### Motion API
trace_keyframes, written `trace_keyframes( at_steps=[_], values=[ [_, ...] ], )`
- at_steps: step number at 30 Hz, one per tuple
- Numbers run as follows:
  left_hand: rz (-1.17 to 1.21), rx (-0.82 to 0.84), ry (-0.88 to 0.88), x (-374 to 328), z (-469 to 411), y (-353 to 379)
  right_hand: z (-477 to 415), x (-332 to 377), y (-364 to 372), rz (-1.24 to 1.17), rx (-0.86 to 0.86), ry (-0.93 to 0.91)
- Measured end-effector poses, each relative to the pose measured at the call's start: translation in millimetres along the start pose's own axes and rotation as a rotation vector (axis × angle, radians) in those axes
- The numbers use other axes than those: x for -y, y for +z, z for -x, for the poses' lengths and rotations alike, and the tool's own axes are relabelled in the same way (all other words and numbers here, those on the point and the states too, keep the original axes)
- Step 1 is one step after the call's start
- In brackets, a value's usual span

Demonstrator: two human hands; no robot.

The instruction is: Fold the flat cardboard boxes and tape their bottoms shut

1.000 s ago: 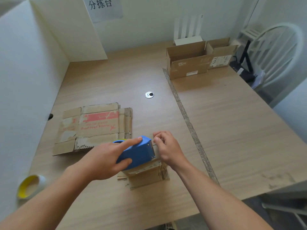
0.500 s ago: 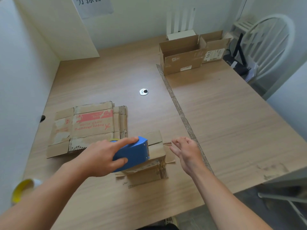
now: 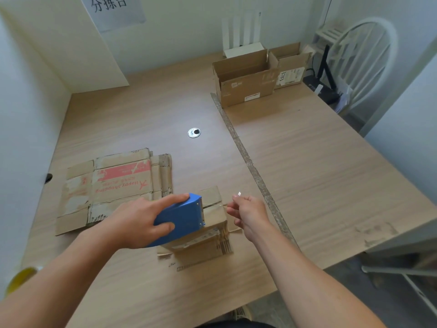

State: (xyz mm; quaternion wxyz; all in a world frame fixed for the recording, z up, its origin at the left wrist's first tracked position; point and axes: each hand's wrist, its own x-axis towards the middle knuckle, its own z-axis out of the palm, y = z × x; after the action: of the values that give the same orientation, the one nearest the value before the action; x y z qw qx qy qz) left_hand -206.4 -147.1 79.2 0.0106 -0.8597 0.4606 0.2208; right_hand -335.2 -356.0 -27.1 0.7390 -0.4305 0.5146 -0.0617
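"Where is the box being taped?"

"The small brown cardboard box [image 3: 205, 250] stands near the front edge of the pale wooden table [image 3: 319, 166]. It's just right of the stack of flat brown cardboard boxes [image 3: 113, 185], closed flaps uppermost."

"And the hands?"

"The left hand [image 3: 139, 221] curls round the blue plastic tape dispenser [image 3: 182, 216], forefinger straight along its top, and holds it down on the box. The right hand [image 3: 250, 214] pinches the free end of the clear tape [image 3: 239, 194] between thumb and fingertips, just past the box's right edge."

"How to do it well?"

"I'd keep the strip taut and lined up over the seam. Press the end down onto the right wall, then draw the dispenser leftwards, flat. Slack tape would likely wrinkle."
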Motion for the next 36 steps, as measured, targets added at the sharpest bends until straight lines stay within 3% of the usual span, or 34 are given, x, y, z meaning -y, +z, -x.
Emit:
trace_keyframes(
  at_steps=[15, 26, 30, 35, 36],
  values=[
    [0.051, 0.049, -0.024, 1, 0, -4, 4, 2, 4, 0.026, -0.023, -0.061],
    [0.06, 0.063, -0.028, -1, -3, -6, -11, -7, 13, 0.188, -0.031, -0.024],
    [0.063, 0.068, -0.035, -1, -4, -7, -11, -16, 17, 0.39, -0.031, -0.075],
    [0.038, 0.048, -0.036, -4, -5, -8, -2, -10, 7, 0.357, 0.054, 0.118],
    [0.038, 0.05, -0.038, -4, -4, -9, -2, -10, 4, 0.415, 0.043, 0.086]
  ],
)
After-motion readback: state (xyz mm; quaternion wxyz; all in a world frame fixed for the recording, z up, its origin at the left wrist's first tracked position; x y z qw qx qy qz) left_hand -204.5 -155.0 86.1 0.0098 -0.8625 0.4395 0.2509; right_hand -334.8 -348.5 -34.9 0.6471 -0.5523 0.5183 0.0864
